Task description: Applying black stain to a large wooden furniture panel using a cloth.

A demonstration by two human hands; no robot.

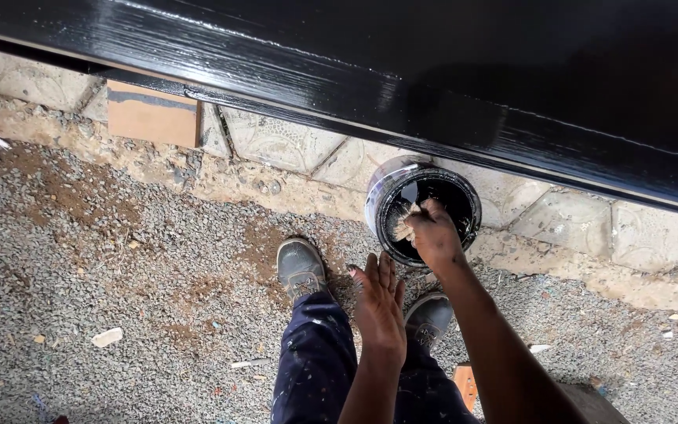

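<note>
Right hand (435, 235) dips brush (404, 226) — bristles leftward — in paint can (378, 206).

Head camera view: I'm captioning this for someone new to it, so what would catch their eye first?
The glossy black painted wooden panel fills the top. Below it, on the pale patterned paving, stands a round can of black paint; the right hand holds a frayed pale brush over it. The left hand hangs open above paint-spattered dark trousers and grey gravel.

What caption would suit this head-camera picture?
Right hand dips a pale wad into a can of black paint; left hand hangs open.
</note>
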